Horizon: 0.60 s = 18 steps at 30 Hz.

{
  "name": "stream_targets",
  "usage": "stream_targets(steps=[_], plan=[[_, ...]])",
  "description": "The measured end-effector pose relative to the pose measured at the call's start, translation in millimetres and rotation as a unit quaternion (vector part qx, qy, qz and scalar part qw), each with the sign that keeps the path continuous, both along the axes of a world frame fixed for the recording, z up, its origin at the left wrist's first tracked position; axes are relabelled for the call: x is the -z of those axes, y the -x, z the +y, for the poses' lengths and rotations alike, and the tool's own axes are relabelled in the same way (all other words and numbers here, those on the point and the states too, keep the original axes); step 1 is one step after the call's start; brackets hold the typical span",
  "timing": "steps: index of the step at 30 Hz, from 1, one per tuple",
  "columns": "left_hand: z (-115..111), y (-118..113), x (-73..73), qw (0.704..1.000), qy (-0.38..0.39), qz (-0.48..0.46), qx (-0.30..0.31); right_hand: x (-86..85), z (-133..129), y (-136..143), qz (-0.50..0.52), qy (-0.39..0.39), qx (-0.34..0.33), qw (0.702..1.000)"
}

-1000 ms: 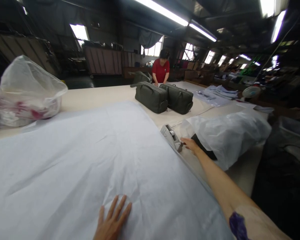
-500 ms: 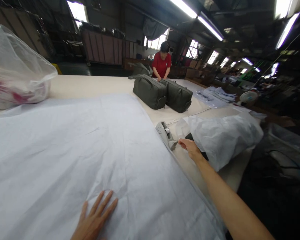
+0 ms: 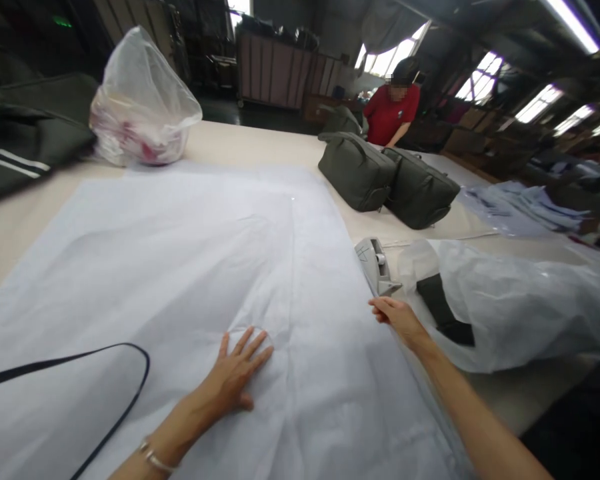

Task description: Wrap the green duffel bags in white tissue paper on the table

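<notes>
A large white sheet [image 3: 230,267] with soft creases covers much of the table in front of me. My left hand [image 3: 241,370] lies flat on it with its fingers spread and a bracelet at the wrist. At the sheet's right edge, my right hand [image 3: 393,315] is closed in a pinch on that edge. Just beyond my right fingers stands a grey plastic tape dispenser or similar tool [image 3: 377,267]. Right of it, a translucent white bag [image 3: 520,300] lies partly around a dark item [image 3: 443,310].
Two dark green bags [image 3: 360,170] stand on the pale table [image 3: 260,143]; a person in red [image 3: 393,110] leans behind them. A clear plastic bag [image 3: 143,113] and dark fabric [image 3: 30,147] lie left. A black strap [image 3: 125,347] curves lower left. Plastic-wrapped sheets [image 3: 525,207] lie right.
The view has swung left. My left hand has moved forward on the sheet, and my right hand has come back from beside the grey tool to the sheet's edge. The black strap now shows.
</notes>
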<state>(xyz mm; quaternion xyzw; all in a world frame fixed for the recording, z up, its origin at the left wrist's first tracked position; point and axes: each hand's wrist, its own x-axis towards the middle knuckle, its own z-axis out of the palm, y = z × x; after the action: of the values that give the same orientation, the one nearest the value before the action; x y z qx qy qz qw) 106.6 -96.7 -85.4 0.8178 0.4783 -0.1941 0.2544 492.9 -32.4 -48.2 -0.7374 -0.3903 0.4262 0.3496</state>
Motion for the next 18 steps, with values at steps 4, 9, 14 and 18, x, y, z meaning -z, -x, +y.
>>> stream_targets(steps=[4, 9, 14, 18], plan=[[-3.4, 3.1, 10.1, 0.999, -0.015, -0.034, 0.001, -20.9, 14.4, 126.5, 0.074, 0.034, -0.279, 0.957], [-3.2, 2.4, 7.5, 0.999, -0.023, -0.049, 0.007, 1.4, 44.1, 209.8, -0.156, 0.177, -0.361, 0.902], [-1.2, 0.3, 3.8, 0.999, -0.008, -0.042, 0.01, 29.7, 57.7, 211.6, -0.306, 0.253, -0.354, 0.847], [-2.6, 0.7, 10.6, 0.998, -0.015, -0.06, 0.009, 29.3, 61.0, 216.0, -0.38, 0.26, -0.361, 0.811]])
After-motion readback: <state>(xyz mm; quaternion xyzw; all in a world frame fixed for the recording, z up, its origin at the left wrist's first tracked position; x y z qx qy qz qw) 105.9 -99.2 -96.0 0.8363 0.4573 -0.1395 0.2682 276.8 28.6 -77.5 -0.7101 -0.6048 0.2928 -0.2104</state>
